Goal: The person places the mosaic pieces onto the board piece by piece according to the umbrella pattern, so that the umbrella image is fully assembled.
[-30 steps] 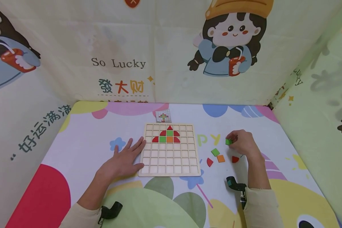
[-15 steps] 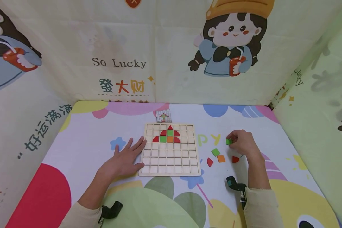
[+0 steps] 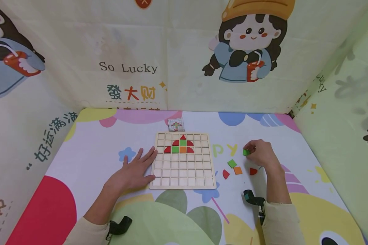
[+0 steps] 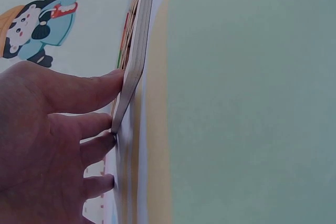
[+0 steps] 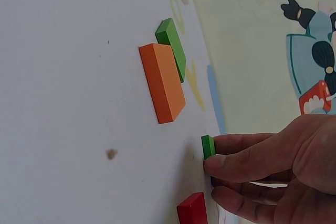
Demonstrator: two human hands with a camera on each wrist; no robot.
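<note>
Head view: the right hand [image 3: 262, 154] pinches a small green square tile [image 3: 246, 152] on the glossy printed table cover [image 3: 89, 156], right of the pale wooden grid board [image 3: 184, 170]. The left hand [image 3: 132, 172] lies flat, fingers straight, against the board's left edge. Smooth loose tiles lie near: a green square [image 3: 231, 163], an orange square [image 3: 238, 170], two red quarter-rounds [image 3: 225, 174]. The backdrop [image 3: 184, 51] reads "So Lucky".

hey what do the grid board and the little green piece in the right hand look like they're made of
Grid board: looks like pale unfinished wood, matte, with a thin light edge in the left wrist view. Green piece: probably painted wood, though possibly plastic; solid matte colour, thick flat slab with crisp edges, pinched by the right hand.
</note>
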